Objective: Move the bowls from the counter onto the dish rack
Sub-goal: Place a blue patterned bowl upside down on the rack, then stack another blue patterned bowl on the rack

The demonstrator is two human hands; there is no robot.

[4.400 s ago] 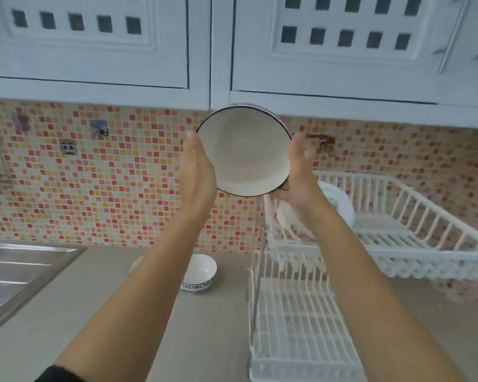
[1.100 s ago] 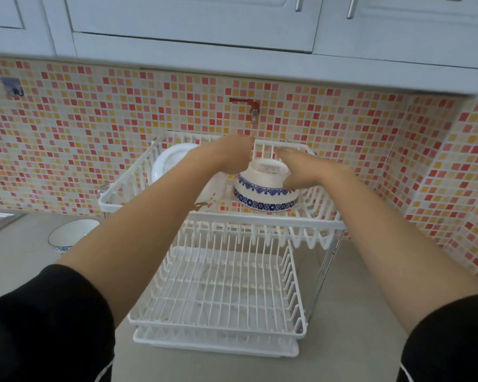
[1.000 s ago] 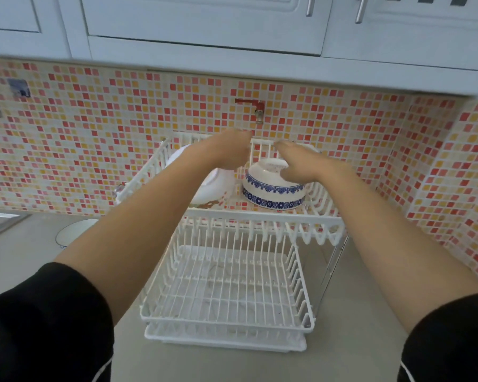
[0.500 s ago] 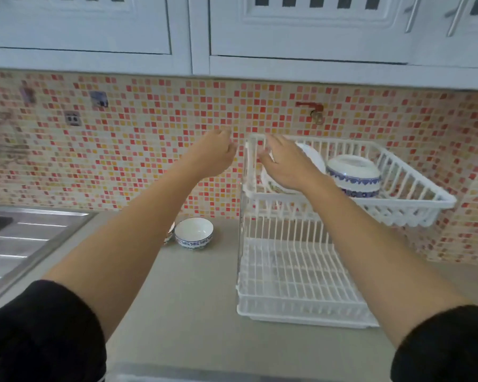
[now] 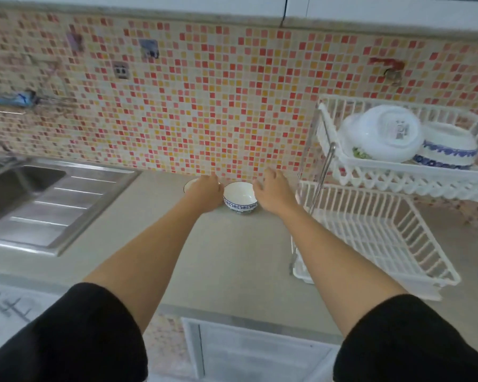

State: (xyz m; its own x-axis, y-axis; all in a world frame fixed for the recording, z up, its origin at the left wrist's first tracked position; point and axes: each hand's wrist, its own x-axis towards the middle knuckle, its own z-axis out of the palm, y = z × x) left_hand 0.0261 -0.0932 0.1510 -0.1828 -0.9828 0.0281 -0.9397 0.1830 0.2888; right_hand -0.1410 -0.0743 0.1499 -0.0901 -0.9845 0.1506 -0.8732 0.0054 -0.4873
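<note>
Moved down from rack (image 5: 398, 172) to bowl (image 5: 240, 198), open left hand (image 5: 207, 193) and right hand (image 5: 272, 193) empty; grip both sides gently.

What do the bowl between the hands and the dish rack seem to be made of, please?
The bowl looks like glazed ceramic: glossy white inside, blue printed band outside. The dish rack seems white plastic or plastic-coated wire, with thick matte bars; its upright post looks like bare metal.

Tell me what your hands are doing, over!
Left hand and right hand open, either side of the small bowl, not gripping yet. Bowl upright on the counter. Two bowls upside down on the rack. Nothing blocking.
</note>
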